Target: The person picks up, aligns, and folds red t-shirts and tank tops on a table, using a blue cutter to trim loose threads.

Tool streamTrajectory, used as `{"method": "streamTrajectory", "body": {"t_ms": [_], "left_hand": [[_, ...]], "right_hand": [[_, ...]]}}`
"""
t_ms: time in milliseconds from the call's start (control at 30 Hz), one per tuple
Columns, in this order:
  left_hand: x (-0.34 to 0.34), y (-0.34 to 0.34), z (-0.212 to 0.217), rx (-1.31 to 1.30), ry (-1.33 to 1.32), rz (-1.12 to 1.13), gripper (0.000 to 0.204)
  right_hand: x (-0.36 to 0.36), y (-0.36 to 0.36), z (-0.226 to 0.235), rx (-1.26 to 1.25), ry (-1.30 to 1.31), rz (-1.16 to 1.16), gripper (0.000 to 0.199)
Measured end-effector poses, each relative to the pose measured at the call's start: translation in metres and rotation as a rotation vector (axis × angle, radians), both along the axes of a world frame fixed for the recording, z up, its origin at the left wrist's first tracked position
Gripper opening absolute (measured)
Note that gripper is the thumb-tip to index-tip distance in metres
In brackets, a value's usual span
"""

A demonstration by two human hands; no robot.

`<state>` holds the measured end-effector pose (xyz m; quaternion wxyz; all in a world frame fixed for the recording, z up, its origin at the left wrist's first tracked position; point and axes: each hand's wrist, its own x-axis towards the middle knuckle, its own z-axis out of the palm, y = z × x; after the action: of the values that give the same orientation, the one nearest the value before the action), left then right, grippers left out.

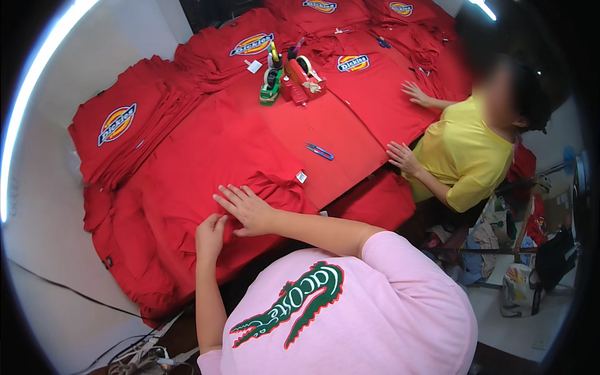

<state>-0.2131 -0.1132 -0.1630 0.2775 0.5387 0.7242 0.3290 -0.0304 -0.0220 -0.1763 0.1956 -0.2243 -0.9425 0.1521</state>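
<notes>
Clock positions are running from the middle of the view, twelve at the top.

Item: stack of red shirts (pixel 112 147), badged in an oval, lying between nine and ten o'clock.
Item: red shirt (pixel 206 147), spread and rumpled, lying toward ten o'clock and reaching beneath the wearer's hands.
Item: left hand (pixel 211 235), at eight o'clock, touching the near part of that shirt; fingers bunching close together, whether clamped on cloth one cannot tell.
Item: right hand (pixel 248 210), between eight and nine o'clock, just beside the left; fingers spreading apart, palm down, resting on the same shirt.
Item: green tape dispenser (pixel 270 94), standing between eleven and twelve o'clock.
Item: white label (pixel 301 177), sitting at the shirt's right edge, near the centre.
Item: red tape dispenser (pixel 306 84), standing at twelve o'clock, beside the green one.
Item: blue snips (pixel 320 151), lying at one o'clock on the red tabletop (pixel 356 165).
Item: second red shirt (pixel 375 87), badged, lying flat at one o'clock.
Item: co-worker in yellow (pixel 465 150), between two and three o'clock, resting both hands on the red cloth.
</notes>
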Motion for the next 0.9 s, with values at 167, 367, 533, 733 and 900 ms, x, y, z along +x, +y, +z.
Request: {"method": "streamTrajectory", "body": {"t_ms": [167, 367, 533, 733, 900], "left_hand": [[0.056, -0.046, 0.132, 0.095, -0.81, 0.099, 0.029], [0.036, -0.126, 0.181, 0.551, -0.905, 0.01, 0.088], [0.077, -0.127, 0.153, 0.226, -0.184, 0.317, 0.088], [0.157, -0.142, 0.107, 0.073, -0.697, 0.028, 0.076], [0.174, -0.153, 0.099, 0.03, -0.678, -0.014, 0.067]], "right_hand": [[0.018, 0.036, 0.007, 0.103, 0.322, -0.392, 0.074], [0.068, 0.048, 0.065, -0.78, 0.306, -0.279, 0.034], [0.061, -0.058, 0.177, -1.954, 0.529, 0.244, 0.018], [0.086, -0.131, 0.217, -1.461, 0.945, 0.966, 0.026], [0.127, -0.093, 0.204, -2.211, 1.1, 0.941, 0.017]]}}
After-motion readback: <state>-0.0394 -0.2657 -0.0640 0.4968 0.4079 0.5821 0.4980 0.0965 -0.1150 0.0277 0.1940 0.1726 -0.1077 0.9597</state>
